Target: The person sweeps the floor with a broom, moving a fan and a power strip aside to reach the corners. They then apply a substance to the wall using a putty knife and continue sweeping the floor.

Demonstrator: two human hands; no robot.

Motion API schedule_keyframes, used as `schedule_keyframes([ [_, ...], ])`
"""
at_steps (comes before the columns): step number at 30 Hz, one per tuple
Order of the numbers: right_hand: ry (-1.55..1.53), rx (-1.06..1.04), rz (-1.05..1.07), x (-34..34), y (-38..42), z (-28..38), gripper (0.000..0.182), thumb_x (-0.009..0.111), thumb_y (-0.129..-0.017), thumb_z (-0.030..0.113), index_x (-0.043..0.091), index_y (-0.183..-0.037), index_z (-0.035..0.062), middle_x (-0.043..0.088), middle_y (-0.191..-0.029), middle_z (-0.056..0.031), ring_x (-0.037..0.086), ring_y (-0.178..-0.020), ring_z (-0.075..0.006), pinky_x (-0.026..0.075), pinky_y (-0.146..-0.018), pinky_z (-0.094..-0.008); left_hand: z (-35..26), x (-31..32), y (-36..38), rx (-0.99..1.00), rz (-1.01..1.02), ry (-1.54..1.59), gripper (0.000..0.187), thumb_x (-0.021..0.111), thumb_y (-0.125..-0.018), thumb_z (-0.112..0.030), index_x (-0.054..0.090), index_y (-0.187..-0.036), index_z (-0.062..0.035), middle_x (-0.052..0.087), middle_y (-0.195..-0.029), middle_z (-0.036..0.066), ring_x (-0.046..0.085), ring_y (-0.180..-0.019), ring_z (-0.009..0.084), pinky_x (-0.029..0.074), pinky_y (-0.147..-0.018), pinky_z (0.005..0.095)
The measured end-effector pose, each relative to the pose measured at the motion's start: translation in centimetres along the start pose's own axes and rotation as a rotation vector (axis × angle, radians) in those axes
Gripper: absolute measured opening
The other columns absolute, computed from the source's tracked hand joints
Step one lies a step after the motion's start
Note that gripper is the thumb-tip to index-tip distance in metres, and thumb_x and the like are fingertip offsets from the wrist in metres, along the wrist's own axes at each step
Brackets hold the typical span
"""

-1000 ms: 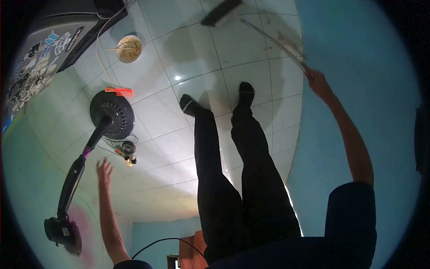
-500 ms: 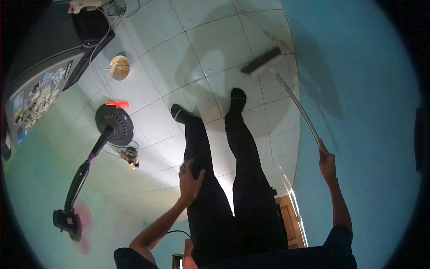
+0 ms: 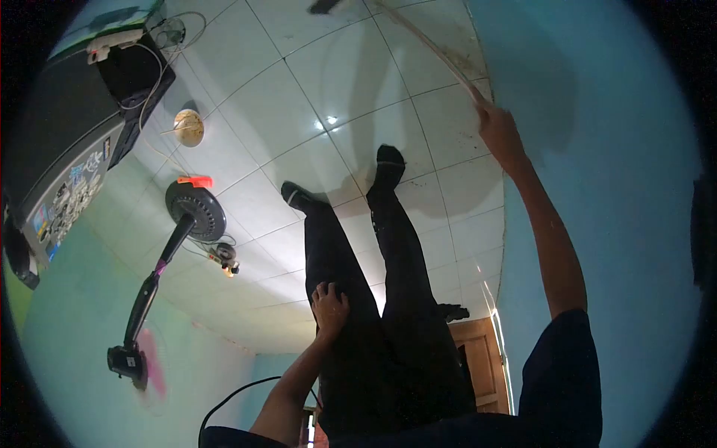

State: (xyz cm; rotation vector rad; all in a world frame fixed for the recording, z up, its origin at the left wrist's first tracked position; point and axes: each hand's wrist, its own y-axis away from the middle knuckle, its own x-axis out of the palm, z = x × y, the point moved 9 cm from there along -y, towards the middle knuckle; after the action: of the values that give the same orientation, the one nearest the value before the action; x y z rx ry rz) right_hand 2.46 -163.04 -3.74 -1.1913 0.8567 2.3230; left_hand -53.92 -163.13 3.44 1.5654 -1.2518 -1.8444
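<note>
My right hand (image 3: 499, 133) is stretched forward along the blue wall, closed around the thin pale handle of a broom (image 3: 429, 46). The handle runs up and left to the dark broom head (image 3: 323, 6), which is cut off at the top edge. My left hand (image 3: 328, 308) rests on my left thigh, its fingers curled against the black trousers (image 3: 388, 299) and holding nothing. My two feet in dark socks stand on the white tiled floor (image 3: 358, 89).
A standing fan lies to the left, with its round black base (image 3: 196, 210) and its head (image 3: 131, 364). An orange comb (image 3: 194, 181), a bowl (image 3: 188, 127), cables and a plug adapter (image 3: 224, 257) lie nearby. A stickered dark cabinet (image 3: 67, 164) stands far left. A wooden door (image 3: 478, 366) is behind me.
My right arm has extended, pushing the broom head far forward from near my feet. My left hand came in from the side and now lies lower on my thigh.
</note>
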Motion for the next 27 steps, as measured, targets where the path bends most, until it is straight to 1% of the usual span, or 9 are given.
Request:
schedule_keyframes([
  [2, 0.073, 0.144, 0.118, -0.8, 6.6, -4.3, 0.050, 0.053, -0.092, 0.008, 0.043, -0.141, 0.0124, 0.056, -0.070, -0.0255, 0.059, -0.061, -0.0366, 0.047, -0.055, -0.0419, -0.2, 0.2, -0.8, 0.005, 0.010, 0.039, 0.035, 0.060, -0.082, -0.022, 0.059, -0.112, -0.0051, 0.051, -0.123, 0.020, 0.050, -0.112, 0.0387, 0.045, -0.090, 0.0499],
  [8, 0.016, 0.504, 0.301, -4.4, 32.0, -11.7, 0.051, 0.049, -0.094, 0.002, 0.040, -0.143, 0.0146, 0.045, -0.065, -0.0242, 0.039, -0.052, -0.0312, 0.037, -0.051, -0.0316, -1.3, -0.7, -1.6, 0.026, -0.012, 0.020, 0.031, 0.060, -0.081, -0.019, 0.060, -0.109, -0.0057, 0.054, -0.117, 0.017, 0.053, -0.107, 0.0376, 0.044, -0.088, 0.0504],
  [10, -0.020, 0.621, 0.316, -6.2, 34.8, -10.0, 0.049, 0.049, -0.095, 0.004, 0.040, -0.143, 0.0147, 0.043, -0.064, -0.0242, 0.035, -0.052, -0.0289, 0.035, -0.051, -0.0299, -1.2, -0.7, -1.8, 0.029, -0.005, 0.020, 0.030, 0.059, -0.081, -0.018, 0.060, -0.108, -0.0055, 0.054, -0.115, 0.017, 0.053, -0.107, 0.0372, 0.044, -0.087, 0.0507],
  [12, -0.021, 0.707, 0.280, -7.3, 36.7, -8.6, 0.041, 0.048, -0.097, 0.009, 0.047, -0.139, 0.0141, 0.023, -0.065, -0.0092, 0.023, -0.056, -0.0145, 0.027, -0.047, -0.0293, -1.0, -0.9, -2.0, 0.031, 0.001, 0.015, 0.029, 0.059, -0.081, -0.018, 0.060, -0.106, -0.0054, 0.055, -0.113, 0.017, 0.053, -0.106, 0.0368, 0.044, -0.086, 0.0510],
  [14, -0.040, 0.719, 0.254, -6.8, 37.4, -7.8, 0.044, 0.049, -0.096, 0.008, 0.045, -0.140, 0.0145, 0.032, -0.065, -0.0171, 0.025, -0.057, -0.0214, 0.032, -0.049, -0.0294, -0.8, -1.1, -2.2, 0.047, 0.002, 0.031, 0.026, 0.058, -0.080, -0.017, 0.060, -0.104, -0.0050, 0.056, -0.111, 0.018, 0.055, -0.103, 0.0364, 0.044, -0.084, 0.0510],
  [15, -0.048, 0.717, 0.226, -6.8, 37.1, -7.2, 0.046, 0.050, -0.095, 0.007, 0.044, -0.141, 0.0148, 0.041, -0.065, -0.0249, 0.026, -0.058, -0.0283, 0.036, -0.051, -0.0294, -0.6, -1.0, -2.2, 0.044, 0.006, 0.021, 0.026, 0.058, -0.080, -0.017, 0.060, -0.104, -0.0050, 0.056, -0.111, 0.018, 0.055, -0.103, 0.0364, 0.044, -0.084, 0.0510],
  [20, -0.213, 0.350, 0.086, -1.4, 24.2, -2.8, 0.044, 0.053, -0.093, 0.007, 0.049, -0.136, 0.0135, 0.054, -0.075, -0.0258, 0.052, -0.058, -0.0389, 0.043, -0.054, -0.0414, -0.2, -0.6, -2.5, 0.084, -0.029, -0.050, 0.023, 0.058, -0.080, -0.016, 0.060, -0.101, -0.0055, 0.057, -0.107, 0.016, 0.058, -0.097, 0.0357, 0.046, -0.077, 0.0501],
  [24, -0.242, -0.010, 0.051, 8.5, 6.4, 5.4, 0.055, 0.058, -0.088, 0.010, 0.042, -0.140, 0.0173, 0.061, -0.075, -0.0197, 0.063, -0.073, -0.0377, 0.051, -0.063, -0.0461, -0.2, -0.5, -1.7, 0.068, -0.020, -0.101, 0.023, 0.057, -0.081, -0.016, 0.059, -0.101, -0.0052, 0.057, -0.106, 0.015, 0.058, -0.098, 0.0349, 0.046, -0.077, 0.0503],
  [27, -0.235, -0.104, 0.009, 12.3, -3.5, 13.9, 0.043, 0.055, -0.086, 0.016, 0.056, -0.128, 0.0145, 0.066, -0.078, -0.0169, 0.065, -0.078, -0.0347, 0.054, -0.072, -0.0481, -1.0, -0.5, -1.4, 0.037, -0.022, -0.088, 0.023, 0.057, -0.081, -0.016, 0.058, -0.102, -0.0049, 0.056, -0.107, 0.015, 0.058, -0.099, 0.0344, 0.045, -0.078, 0.0511],
])
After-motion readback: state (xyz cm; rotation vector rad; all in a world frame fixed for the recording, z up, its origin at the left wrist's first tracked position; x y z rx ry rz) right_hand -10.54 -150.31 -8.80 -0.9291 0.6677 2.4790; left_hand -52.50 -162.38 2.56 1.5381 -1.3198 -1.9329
